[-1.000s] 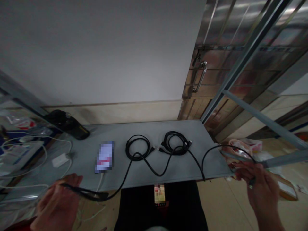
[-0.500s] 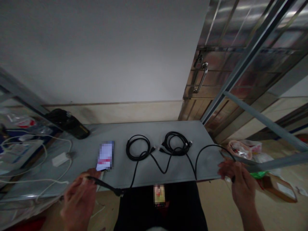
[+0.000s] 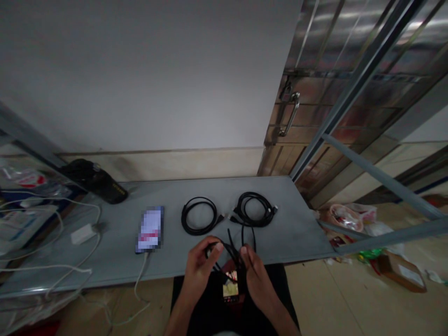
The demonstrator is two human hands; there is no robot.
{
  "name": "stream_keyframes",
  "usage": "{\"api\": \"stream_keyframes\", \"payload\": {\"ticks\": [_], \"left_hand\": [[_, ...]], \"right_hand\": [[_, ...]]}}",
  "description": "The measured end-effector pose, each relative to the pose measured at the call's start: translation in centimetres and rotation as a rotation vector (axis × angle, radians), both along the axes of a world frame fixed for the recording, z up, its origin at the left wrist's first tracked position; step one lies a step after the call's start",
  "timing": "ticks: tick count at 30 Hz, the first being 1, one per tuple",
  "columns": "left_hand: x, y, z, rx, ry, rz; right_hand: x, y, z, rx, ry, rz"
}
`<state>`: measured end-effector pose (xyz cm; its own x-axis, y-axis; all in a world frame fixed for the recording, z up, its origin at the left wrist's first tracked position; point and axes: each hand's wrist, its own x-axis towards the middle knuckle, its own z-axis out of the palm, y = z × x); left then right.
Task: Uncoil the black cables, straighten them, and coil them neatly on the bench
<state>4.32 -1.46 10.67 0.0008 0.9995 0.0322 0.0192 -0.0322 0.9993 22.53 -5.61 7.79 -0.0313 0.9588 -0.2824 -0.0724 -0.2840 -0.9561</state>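
My left hand [image 3: 203, 262] is closed around a black cable [image 3: 231, 251] at the table's front edge, above my lap. Close beside it, my right hand [image 3: 255, 270] pinches another part of the same cable. Loops of it bunch between my hands, and one bend rises over the table. Its ends are hard to make out. Behind my hands lie two coiled black cables: a left coil [image 3: 199, 229] with its plug near the middle, and a right, thicker coil [image 3: 255, 221] with plugs showing on both sides.
A phone [image 3: 150, 229] with a white charging cord lies left on the grey table [image 3: 157, 191]. Further left are a white adapter [image 3: 83, 234], tangled white cords and a black bag-like item [image 3: 100, 182]. A metal frame post [image 3: 329, 128] rises at the right. Another small lit screen [image 3: 231, 291] shows at my lap.
Both hands have come together from far apart to the middle, gathering the stretched cable into loops. The two coils on the table have stayed in place.
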Motion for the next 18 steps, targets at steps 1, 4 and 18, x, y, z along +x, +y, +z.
{"api": "stream_keyframes", "payload": {"ticks": [1,4,18], "left_hand": [[0.0,0.0,0.0,0.004,0.021,-0.007],[-0.9,-0.1,-0.1,0.019,0.054,0.014],[-3.1,-3.4,0.2,0.397,0.465,-0.086]], "right_hand": [[-0.7,-0.1,0.2,-0.038,0.066,0.039],[-1.5,-0.4,0.9,-0.118,0.226,0.074],[1.2,-3.3,3.9,-0.296,0.377,0.203]]}}
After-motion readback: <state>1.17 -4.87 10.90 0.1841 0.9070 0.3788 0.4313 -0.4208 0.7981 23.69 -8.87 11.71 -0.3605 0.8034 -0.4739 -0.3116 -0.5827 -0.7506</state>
